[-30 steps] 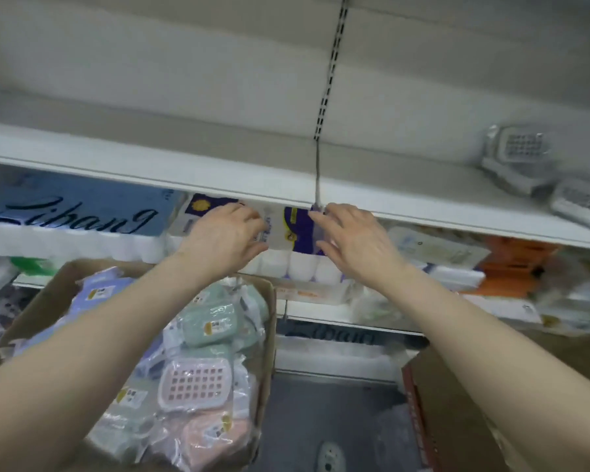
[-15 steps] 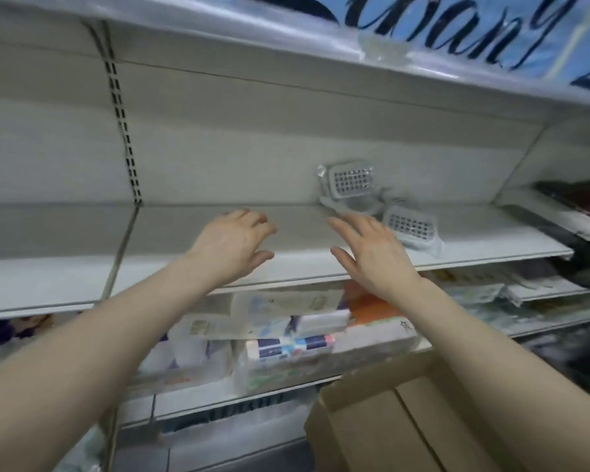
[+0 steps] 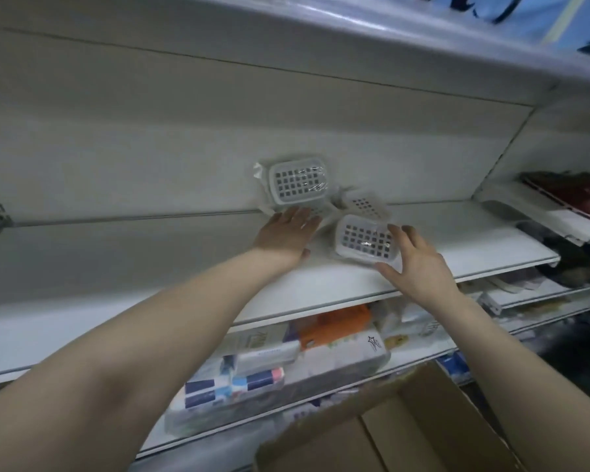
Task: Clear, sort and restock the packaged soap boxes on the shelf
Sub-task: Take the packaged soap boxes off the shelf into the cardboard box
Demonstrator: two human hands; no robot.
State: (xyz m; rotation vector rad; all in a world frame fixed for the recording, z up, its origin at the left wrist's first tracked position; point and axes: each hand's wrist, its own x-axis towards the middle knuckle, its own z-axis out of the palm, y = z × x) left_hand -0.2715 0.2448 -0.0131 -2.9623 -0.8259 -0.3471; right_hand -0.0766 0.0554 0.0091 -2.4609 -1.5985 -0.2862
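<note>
On the white shelf (image 3: 150, 253) lie several white soap boxes in clear wrap. One soap box (image 3: 298, 180) leans upright against the back wall. A second soap box (image 3: 363, 240) lies tilted nearer the front edge, and my right hand (image 3: 414, 258) holds it between thumb and fingers. A third soap box (image 3: 365, 203) lies behind it, partly hidden. My left hand (image 3: 286, 233) lies flat with straight fingers, its tips at a wrapped soap box (image 3: 317, 211) under the leaning one.
The shelf below holds packs of tissue and paper goods (image 3: 321, 349). An open cardboard box (image 3: 406, 434) stands at the bottom right. A neighbouring shelf (image 3: 559, 212) on the right carries dark red goods. A blue pack (image 3: 525, 11) sits on the top shelf.
Both hands reached forward over the shelf to the soap boxes. My right hand took hold of the front box; my left hand came to the boxes by the back wall.
</note>
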